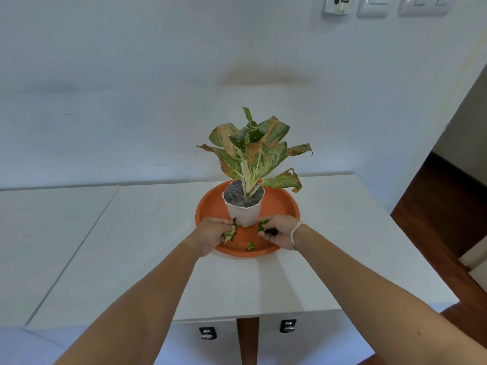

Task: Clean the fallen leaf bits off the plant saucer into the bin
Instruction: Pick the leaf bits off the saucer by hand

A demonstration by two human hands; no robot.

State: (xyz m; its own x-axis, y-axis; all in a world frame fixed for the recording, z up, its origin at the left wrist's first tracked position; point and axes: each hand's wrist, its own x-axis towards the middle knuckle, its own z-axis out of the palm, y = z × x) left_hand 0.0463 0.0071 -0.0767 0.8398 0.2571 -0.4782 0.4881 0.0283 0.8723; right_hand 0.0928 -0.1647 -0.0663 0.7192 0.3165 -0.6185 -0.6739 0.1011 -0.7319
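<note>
Lying on the orange plant saucer (279, 204), the green leaf bits (249, 246) sit in 3 small clusters along its near half: 1 loose piece close to the front rim, 1 clump at the left beside the pot, and 1 clump at the right. The saucer rests on a white table (329, 246), toward its far side, and a white faceted pot (243, 213) stands upright on the saucer, slightly behind its middle. A plant (254, 151) with green and cream mottled leaves, several browned and curled at the edges, rises from the dark soil in the pot.

The left hand (210, 234) reaches over the saucer's left front rim, its fingers curled together and pinching the left clump of leaf bits. The right hand (280, 233) comes in over the right front part, fingers bent inward and closed on the right clump; a pale band (295, 234) circles that wrist. Both forearms stretch across the table from the near edge.

Beyond the table stands a white wall with switch plates (395, 5) high up. 2 dark knobs (208, 333) show on the cabinet front below the tabletop, and brown wooden floor (432, 214) lies to the right.
</note>
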